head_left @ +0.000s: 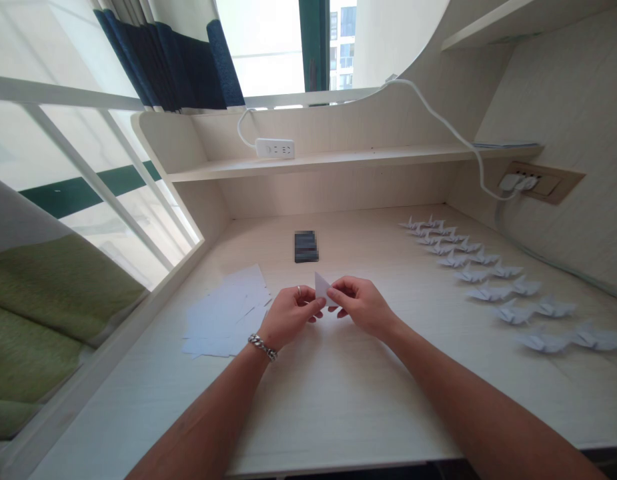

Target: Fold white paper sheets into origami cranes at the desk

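A small folded piece of white paper [321, 285] is pinched between my two hands above the middle of the desk, its pointed corner facing up. My left hand [291, 311] grips its lower left side with thumb and fingers; a ring and a chain bracelet are on this arm. From the other side, the thumb and fingers of my right hand [361, 303] close on its right edge. Left of my hands lies a loose pile of white paper sheets [223, 317]. Folded white paper cranes [488, 293] stand in two rows along the right side.
A dark phone-sized object [306, 247], its surface blurred out, lies beyond my hands. On the shelf [348, 159] at the back sits a white power strip [275, 148]. A white cable [438, 117] hangs down to a wall socket [548, 183] at right. White rails [95, 180] border the left.
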Demonstrator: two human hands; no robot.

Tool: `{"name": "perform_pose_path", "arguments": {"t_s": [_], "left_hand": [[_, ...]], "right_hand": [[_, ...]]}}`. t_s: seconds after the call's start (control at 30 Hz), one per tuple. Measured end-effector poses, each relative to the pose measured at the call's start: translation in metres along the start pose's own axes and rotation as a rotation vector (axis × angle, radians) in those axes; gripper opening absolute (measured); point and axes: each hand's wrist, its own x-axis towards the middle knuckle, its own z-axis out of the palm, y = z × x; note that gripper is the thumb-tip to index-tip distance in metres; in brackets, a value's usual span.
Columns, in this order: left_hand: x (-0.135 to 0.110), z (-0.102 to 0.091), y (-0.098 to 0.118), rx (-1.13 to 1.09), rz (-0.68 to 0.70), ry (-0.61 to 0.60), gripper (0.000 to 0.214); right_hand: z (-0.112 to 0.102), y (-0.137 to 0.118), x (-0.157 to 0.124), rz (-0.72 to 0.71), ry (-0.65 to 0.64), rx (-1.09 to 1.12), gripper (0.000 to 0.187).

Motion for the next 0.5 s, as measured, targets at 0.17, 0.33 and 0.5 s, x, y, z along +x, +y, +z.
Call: {"name": "perform_pose_path", "arguments": {"t_s": [0.17, 0.33, 0.5], "left_hand": [[-0.0015, 0.002, 0.0032, -0.067, -0.023, 0.051, 0.033], [0.0011, 0.0036, 0.0011, -0.264, 0.013, 0.079, 0.033], [0.0057, 0.0026, -0.0062, -0.328, 0.055, 0.108, 0.037]], "right_hand": [[0.0041, 0.0024, -0.0043, -0.108, 0.065, -0.134, 0.026], [0.0034, 0.0005, -0.0057, -0.183, 0.06, -0.24, 0.021], [0.0044, -0.0019, -0.0046, -0.199, 0.04, -0.246, 0.024]]}}
